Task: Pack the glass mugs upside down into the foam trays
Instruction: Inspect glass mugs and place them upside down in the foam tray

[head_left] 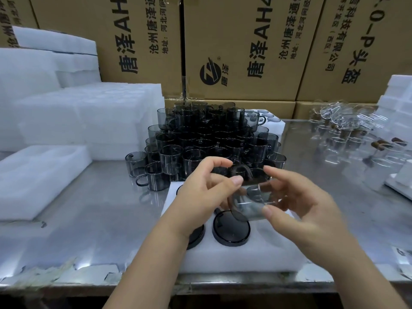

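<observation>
Gripping the smoky grey glass mug [252, 204] with curled fingers [268, 211], the left hand [200, 195] and right hand [298, 210] are holding it tilted sideways, handle uppermost, just above the white foam tray [223, 257], near two inverted dark mugs [230, 229].

The mug [249, 202] held between the left hand [200, 197] and the right hand [301, 210] is smoke-grey glass, transparent and glossy, with bright glints on its wall. Under both hands the foam tray [234, 258] is white, matt and faintly grainy; the mug bases [230, 230] seated in it shine dark and smooth. Beyond the fingertips the piled mugs [207, 139] are the same tinted glass. Left of the left hand the table [100, 219] is dull brushed metal. Farthest beyond the hands stand matt brown cardboard cartons [245, 41].
</observation>
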